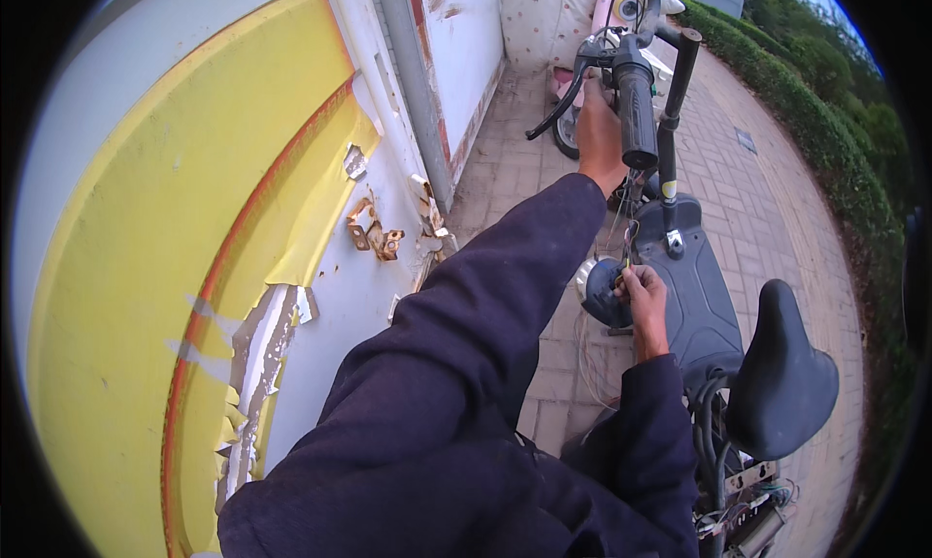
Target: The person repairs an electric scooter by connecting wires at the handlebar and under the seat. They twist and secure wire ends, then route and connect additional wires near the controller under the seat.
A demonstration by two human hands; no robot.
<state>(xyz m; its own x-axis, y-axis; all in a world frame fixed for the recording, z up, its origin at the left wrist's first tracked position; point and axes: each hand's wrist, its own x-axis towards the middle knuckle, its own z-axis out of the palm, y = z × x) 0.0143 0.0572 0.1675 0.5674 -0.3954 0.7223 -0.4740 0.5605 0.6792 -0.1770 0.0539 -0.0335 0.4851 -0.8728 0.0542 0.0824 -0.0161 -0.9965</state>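
An electric scooter stands in front of me, its black handlebar grip [637, 111] and brake lever [563, 106] pointing toward me. My left hand [599, 135] reaches up beside the grip, just under the lever; its fingertips are mostly hidden, so what they hold does not show. Lower down, my right hand [646, 301] is closed in a pinch on thin coloured wires [629, 247] that hang from the steering column. Right behind these fingers is a round dark part with a pale rim [604, 291], perhaps a lamp. More loose thin wires [587, 359] droop below it toward the paving.
The scooter's grey footboard [694, 301], black saddle [784, 383] and exposed wiring [767, 509] lie to the right. A yellow and white panel [204, 189] with torn, rusty metal [374, 233] stands close at left. Ahead is a padded spotted sheet [549, 24]; a hedge [796, 82] borders the paving.
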